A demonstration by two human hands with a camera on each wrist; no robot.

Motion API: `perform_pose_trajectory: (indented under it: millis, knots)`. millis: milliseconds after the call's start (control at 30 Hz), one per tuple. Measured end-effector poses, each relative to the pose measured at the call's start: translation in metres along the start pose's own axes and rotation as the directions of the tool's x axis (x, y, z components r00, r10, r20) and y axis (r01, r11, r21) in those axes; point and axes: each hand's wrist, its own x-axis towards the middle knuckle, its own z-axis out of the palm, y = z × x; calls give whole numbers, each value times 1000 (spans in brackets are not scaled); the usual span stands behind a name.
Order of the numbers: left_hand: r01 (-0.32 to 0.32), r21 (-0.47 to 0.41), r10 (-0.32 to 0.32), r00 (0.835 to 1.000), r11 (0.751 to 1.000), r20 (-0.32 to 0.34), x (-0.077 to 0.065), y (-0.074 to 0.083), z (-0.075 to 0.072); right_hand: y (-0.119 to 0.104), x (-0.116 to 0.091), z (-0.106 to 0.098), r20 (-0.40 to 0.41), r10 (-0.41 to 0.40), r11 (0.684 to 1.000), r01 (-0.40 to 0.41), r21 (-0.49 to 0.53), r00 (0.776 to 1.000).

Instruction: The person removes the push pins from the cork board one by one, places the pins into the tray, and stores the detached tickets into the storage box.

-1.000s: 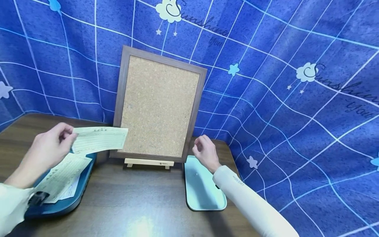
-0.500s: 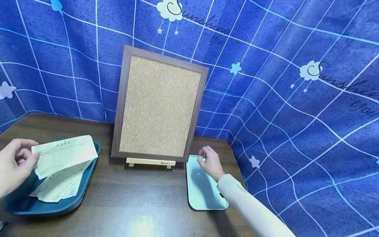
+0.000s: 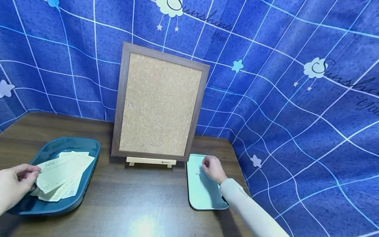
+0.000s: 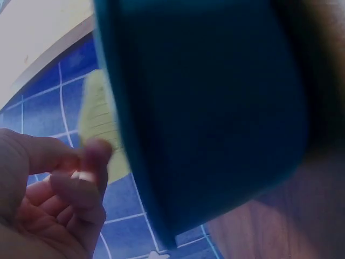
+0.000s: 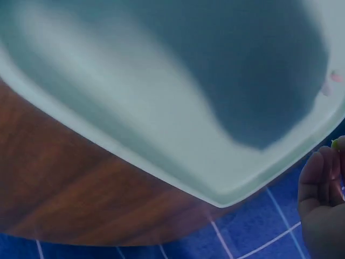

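Observation:
My left hand pinches the near corner of a pale green paper slip covered in printed lines. The slip lies over several similar slips in the dark blue tray. In the left wrist view, thumb and finger meet at the edge of the slip, partly hidden behind the tray wall. My right hand is above the far end of the mint tray, fingers curled. At its fingertips in the right wrist view shows a small yellow-green thing, its kind unclear.
A framed cork board leans upright on a small wooden stand between the trays. Tiny pinkish bits lie in the mint tray. All stand on a brown wooden table, with a blue patterned curtain behind and right.
My left hand has drawn the slip left and down, from in front of the board's lower left corner onto the slips in the blue tray. My right hand has shifted slightly right and lower.

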Motion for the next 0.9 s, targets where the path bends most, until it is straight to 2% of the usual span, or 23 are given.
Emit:
perform_pose_trajectory:
  millis: [100,233,300,400,467,533,633,667,733,800,867,900]
  knots:
    - [55,131,-69,992,990,106,-6,4,-1,4,-5,4,27,27,999,-27,22,999]
    - [84,310,-161,960,947,230,-7,14,-2,7,-11,10,78,52,998,-55,43,996]
    - [83,370,-195,941,925,276,-7,19,-3,7,-13,12,108,59,997,-64,43,992]
    - [82,445,-236,923,892,304,-5,26,-2,8,-15,13,143,73,996,-80,41,987]
    - [82,464,-247,919,882,307,-4,30,-2,8,-16,13,155,81,996,-87,33,985]
    - [93,485,-275,907,870,320,-1,35,-1,8,-17,13,157,87,996,-92,21,984]
    - [79,506,-286,894,859,345,5,48,1,6,-16,13,122,80,997,-80,-6,989]
    - [63,501,-273,893,863,359,8,54,2,5,-16,12,98,78,997,-77,-10,992]
    - [-2,472,-199,905,881,375,13,67,8,-2,-14,10,26,62,998,-62,-16,998]
    - [-103,407,-61,926,908,372,17,82,16,-12,-10,7,-67,21,999,-22,-23,998]
    - [-223,331,102,932,917,347,20,97,27,-26,-6,3,-154,-34,999,30,-26,988]
    - [-275,300,172,929,913,328,21,105,34,-35,-4,2,-193,-68,998,63,-29,979]
